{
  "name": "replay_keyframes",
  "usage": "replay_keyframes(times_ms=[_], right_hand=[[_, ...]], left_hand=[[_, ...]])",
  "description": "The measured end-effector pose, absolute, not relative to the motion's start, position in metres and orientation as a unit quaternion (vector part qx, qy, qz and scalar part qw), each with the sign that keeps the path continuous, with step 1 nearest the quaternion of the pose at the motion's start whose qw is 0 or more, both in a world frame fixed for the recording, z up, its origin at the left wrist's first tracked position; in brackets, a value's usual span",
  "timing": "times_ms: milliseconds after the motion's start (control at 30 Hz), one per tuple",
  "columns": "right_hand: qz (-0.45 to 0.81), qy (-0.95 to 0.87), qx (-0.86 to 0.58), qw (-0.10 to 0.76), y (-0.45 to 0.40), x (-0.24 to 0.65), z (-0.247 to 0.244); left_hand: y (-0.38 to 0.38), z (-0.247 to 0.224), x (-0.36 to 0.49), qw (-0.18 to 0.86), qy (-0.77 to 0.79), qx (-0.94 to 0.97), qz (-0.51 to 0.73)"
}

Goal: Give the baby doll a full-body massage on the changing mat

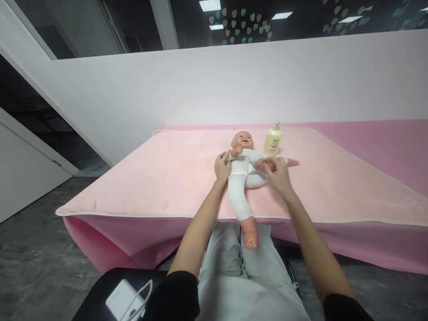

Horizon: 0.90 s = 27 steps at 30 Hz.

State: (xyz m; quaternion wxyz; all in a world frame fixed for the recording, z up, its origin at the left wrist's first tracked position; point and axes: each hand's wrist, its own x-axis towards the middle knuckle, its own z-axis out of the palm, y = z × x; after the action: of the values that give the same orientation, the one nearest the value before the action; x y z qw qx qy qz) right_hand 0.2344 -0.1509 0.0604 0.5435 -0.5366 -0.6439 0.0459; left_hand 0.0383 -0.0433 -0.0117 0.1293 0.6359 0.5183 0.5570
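A baby doll [238,166] in a white suit lies face up, its head toward the wall. One of its legs stretches toward me, and the bare foot hangs past the table edge. The other leg is bent up and outward. Against the doll's side, by its sleeve, my left hand [222,166] is curled, with the fingertips at the small raised arm. My right hand [274,173] is closed around the foot of the bent leg, its fingers partly hiding that foot. Just beyond this hand stands a pale yellow pump bottle [273,141], upright beside the doll's head.
A peach-pink mat [160,178] with a white edge covers the table over a darker pink cloth [133,240]. Behind it rises a white wall [214,89] with windows above. A white device with a cable [124,299] lies on a black surface at lower left.
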Motion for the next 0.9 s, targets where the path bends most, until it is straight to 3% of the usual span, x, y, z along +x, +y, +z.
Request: replay_keyframes(times_ms=[133, 333, 467, 633, 767, 900], right_hand=[[0.058, -0.635, -0.535, 0.554, -0.151, 0.226, 0.036], [-0.008, -0.618, -0.583, 0.527, -0.259, 0.227, -0.001], [-0.004, -0.619, -0.586, 0.524, -0.295, 0.224, 0.012], [-0.047, -0.622, -0.537, 0.568, -0.244, 0.219, 0.056], [0.011, -0.644, -0.54, 0.542, -0.167, 0.209, 0.047], [0.023, -0.655, -0.542, 0.526, -0.144, 0.21, 0.053]], left_hand=[[-0.041, -0.013, 0.037, 0.162, 0.528, 0.583, 0.596], [-0.028, -0.02, 0.035, 0.245, 0.53, 0.462, 0.668], [-0.025, -0.02, 0.036, 0.273, 0.56, 0.379, 0.685], [-0.034, -0.016, 0.042, 0.229, 0.504, 0.482, 0.679], [-0.039, -0.015, 0.044, 0.184, 0.488, 0.58, 0.626], [-0.038, -0.014, 0.041, 0.234, 0.489, 0.54, 0.643]])
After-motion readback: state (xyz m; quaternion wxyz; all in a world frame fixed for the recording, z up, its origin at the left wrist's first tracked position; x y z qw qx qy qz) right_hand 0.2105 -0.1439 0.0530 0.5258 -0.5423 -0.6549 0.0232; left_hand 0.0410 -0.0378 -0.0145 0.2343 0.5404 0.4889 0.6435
